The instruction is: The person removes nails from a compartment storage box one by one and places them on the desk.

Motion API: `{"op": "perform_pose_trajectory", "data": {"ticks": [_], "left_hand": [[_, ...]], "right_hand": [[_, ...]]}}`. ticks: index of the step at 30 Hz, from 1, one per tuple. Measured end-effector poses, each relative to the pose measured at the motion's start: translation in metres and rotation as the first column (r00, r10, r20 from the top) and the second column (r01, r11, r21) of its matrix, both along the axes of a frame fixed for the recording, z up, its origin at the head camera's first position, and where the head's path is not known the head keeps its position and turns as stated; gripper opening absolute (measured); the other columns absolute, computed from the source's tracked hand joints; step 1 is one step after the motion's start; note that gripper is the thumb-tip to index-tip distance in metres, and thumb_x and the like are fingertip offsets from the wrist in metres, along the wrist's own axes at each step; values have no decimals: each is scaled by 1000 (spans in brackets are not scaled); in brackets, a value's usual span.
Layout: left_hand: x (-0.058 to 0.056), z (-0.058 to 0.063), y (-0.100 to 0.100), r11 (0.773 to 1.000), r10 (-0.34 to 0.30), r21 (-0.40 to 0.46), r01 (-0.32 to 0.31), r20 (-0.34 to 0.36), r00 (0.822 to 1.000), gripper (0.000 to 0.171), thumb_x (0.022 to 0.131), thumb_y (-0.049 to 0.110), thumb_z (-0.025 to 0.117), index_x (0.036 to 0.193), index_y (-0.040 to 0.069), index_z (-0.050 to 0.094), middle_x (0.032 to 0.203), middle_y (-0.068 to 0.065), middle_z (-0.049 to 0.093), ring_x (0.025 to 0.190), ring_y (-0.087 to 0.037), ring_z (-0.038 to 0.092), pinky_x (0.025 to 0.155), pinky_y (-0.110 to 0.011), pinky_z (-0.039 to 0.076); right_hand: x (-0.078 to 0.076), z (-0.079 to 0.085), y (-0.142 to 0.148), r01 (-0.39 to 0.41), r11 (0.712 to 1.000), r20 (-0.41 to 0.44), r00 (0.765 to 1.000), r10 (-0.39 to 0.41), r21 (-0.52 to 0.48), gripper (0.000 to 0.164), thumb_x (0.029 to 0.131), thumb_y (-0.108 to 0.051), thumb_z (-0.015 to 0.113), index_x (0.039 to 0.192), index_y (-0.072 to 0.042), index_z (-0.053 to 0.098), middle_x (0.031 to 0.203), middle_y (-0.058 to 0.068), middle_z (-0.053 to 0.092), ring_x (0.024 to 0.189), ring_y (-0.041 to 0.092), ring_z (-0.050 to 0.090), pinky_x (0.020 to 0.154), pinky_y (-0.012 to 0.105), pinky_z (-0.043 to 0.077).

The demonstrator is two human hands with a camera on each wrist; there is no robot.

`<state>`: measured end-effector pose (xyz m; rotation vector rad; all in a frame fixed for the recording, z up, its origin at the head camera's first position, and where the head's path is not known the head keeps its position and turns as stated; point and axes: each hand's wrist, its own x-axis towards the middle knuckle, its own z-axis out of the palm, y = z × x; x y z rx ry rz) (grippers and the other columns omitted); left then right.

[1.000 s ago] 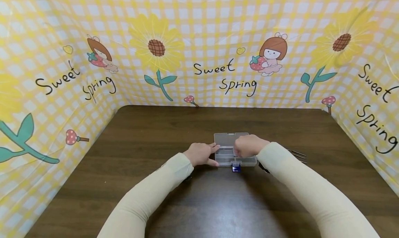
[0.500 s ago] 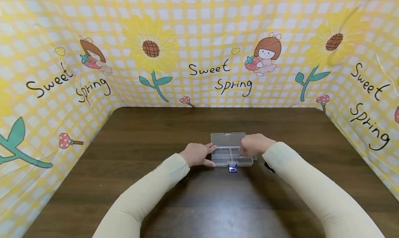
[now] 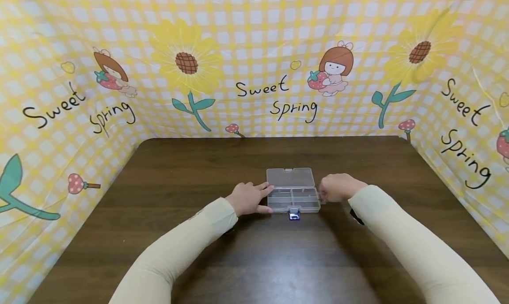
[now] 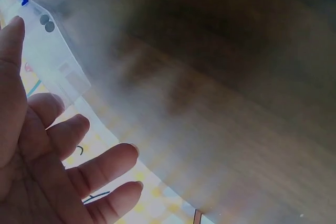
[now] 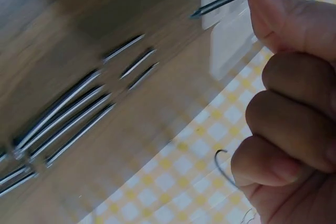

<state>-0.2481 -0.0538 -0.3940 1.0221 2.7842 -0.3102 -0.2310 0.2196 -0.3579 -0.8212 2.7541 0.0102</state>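
Observation:
A clear plastic compartment box point(image 3: 280, 205) lies on the table with its lid point(image 3: 290, 178) raised at the back and a blue latch point(image 3: 294, 215) at the front. My left hand point(image 3: 247, 199) touches the box's left side, fingers and thumb extended; its loose fingers point(image 4: 107, 169) show in the left wrist view. Just off the box's right end is my right hand point(image 3: 338, 187). In the right wrist view, this hand pinches a dark nail point(image 5: 223, 4) between thumb and finger, its other fingers curled. Two grey round spots point(image 4: 47, 23) appear at the box in the left wrist view.
Several metal nails point(image 5: 68, 121) lie in rows on the brown wooden table point(image 3: 238, 260), visible in the right wrist view. A yellow checked cloth point(image 3: 222, 43) hangs around the table's back and sides.
My right hand has moved right, from over the compartments to beyond the box's right end, uncovering the inside. The left hand stays at the box's left side.

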Motion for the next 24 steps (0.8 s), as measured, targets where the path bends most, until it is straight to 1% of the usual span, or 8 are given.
{"op": "perform_pose_trajectory", "data": {"ticks": [2,6,7,11,14,18,21,24], "left_hand": [[0,0,0,1000,-6,8,6,-9,1000,75,88,65,51,148,22,40,148,1,42,103,-27,61,75,-36,50],[1,-1,1,1000,-14,17,15,-17,1000,74,87,64,52,147,21,42,147,0,44,103,-27,62,75,-36,51],[1,-1,2,1000,-12,19,12,-11,1000,74,87,64,52,147,21,42,147,-1,44,104,-27,61,75,-37,51],[1,-1,2,1000,-4,18,4,4,1000,74,87,64,53,147,21,42,147,-1,43,105,-27,61,76,-37,51],[0,-1,2,1000,-7,12,7,3,1000,74,87,64,52,147,21,42,147,-1,43,105,-27,62,75,-36,51],[0,-2,2,1000,-9,11,9,-3,1000,75,87,64,52,147,22,42,147,0,44,104,-26,63,73,-36,51],[-1,-4,1,1000,-6,19,6,-5,1000,75,86,65,53,147,22,42,147,1,44,99,-25,64,69,-35,51],[-1,-5,0,1000,-6,25,6,-10,1000,75,86,65,53,147,22,42,147,1,44,94,-25,65,66,-35,50]], "right_hand": [[3,0,8,22,1000,19,1000,-22,2,37,75,3,55,52,-20,37,55,-9,29,53,8,26,50,26,25],[8,2,22,47,999,46,998,-48,13,33,74,4,53,52,-19,44,55,-10,35,53,8,29,50,26,27],[9,3,25,47,999,47,998,-47,12,32,75,3,55,53,-19,46,56,-10,36,53,8,31,50,26,28],[14,5,37,58,998,49,997,-59,15,33,76,2,56,53,-19,44,55,-10,35,52,8,29,49,25,26],[17,4,47,76,997,55,996,-77,13,33,74,2,56,52,-19,44,55,-10,35,52,8,29,49,26,26],[22,1,62,85,996,62,994,-85,6,27,74,2,58,56,-17,55,59,-10,48,53,7,38,50,26,33],[26,-1,73,94,996,75,993,-93,-2,24,76,1,58,60,-17,60,62,-10,52,55,7,41,51,27,36],[31,-3,82,111,994,92,990,-108,-22,29,76,2,56,56,-19,52,57,-12,43,52,6,33,48,27,30]]}}
